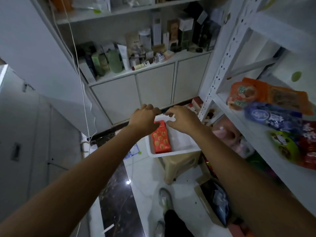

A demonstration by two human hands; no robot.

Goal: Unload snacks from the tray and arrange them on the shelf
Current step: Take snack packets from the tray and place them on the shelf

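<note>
White storeroom shelving is standing all round. Below both hands a white tray [172, 153] is sitting on a beige stool [179, 166], holding one red box [160, 139] with orange-gold round motifs along its left side. The left hand [145, 118] is hanging over the box's far end and the right hand [183, 120] beside it over the tray, both with fingers loosely bent, gripping nothing. Right of the right hand, the shelf [253, 130] is carrying orange [266, 96], blue [273, 116], green [283, 144] and red [309, 151] bags, their print too blurred to read.

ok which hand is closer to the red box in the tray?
Left. The left hand overlaps the far end of the red box, not gripping it. The right hand hovers beside it over the bare part of the tray.
</note>
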